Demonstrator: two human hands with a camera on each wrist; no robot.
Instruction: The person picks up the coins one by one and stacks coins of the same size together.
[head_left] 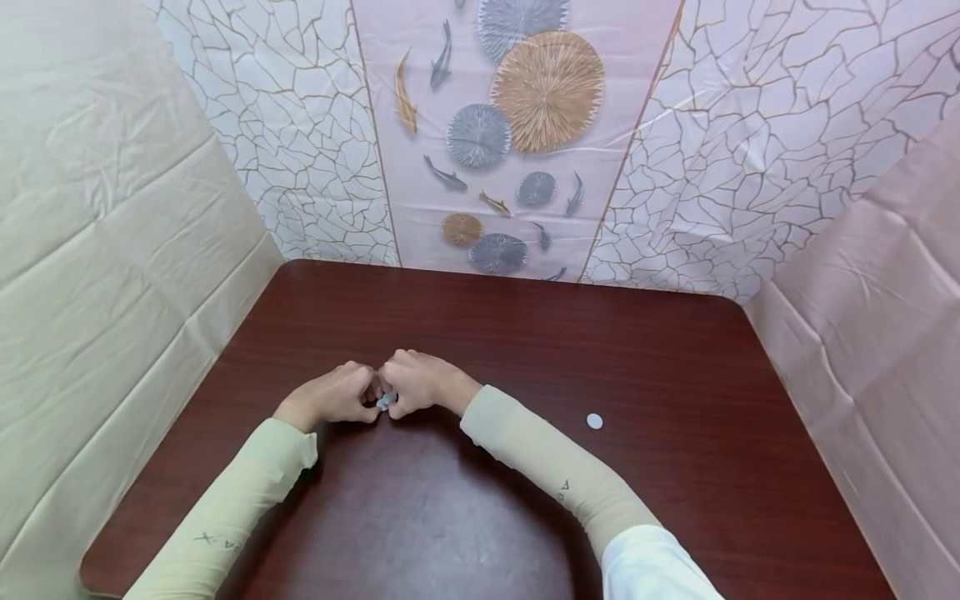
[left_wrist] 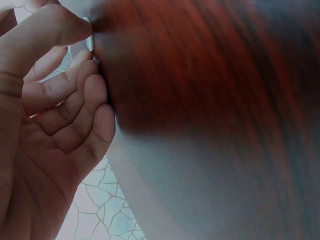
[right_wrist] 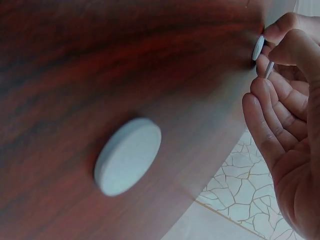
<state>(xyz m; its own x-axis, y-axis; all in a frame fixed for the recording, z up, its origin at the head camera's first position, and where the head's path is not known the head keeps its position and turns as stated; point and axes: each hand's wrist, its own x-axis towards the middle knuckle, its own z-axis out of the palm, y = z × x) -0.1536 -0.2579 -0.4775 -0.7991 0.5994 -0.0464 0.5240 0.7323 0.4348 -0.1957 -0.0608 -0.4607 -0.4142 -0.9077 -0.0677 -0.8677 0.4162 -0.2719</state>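
Both hands meet over the left-middle part of the table. My left hand point(head_left: 341, 394) pinches a small white disc point(left_wrist: 90, 35) between thumb and forefinger, its other fingers curled in. Close beside it, my right hand point(head_left: 417, 383) holds another thin disc point(right_wrist: 269, 70) between thumb and fingertips, seen edge-on in the right wrist view. From the head view, pale disc surfaces point(head_left: 386, 401) show in the small gap between the two hands. A third white disc point(head_left: 594, 421) lies flat on the table, to the right of the right forearm.
The dark red-brown wooden table point(head_left: 675, 358) has rounded corners. A patterned cloth backdrop point(head_left: 322, 142) rises behind its far edge, and plain pale cloths hang along both sides. Pale sleeves point(head_left: 240, 492) cover the forearms reaching in from the near edge.
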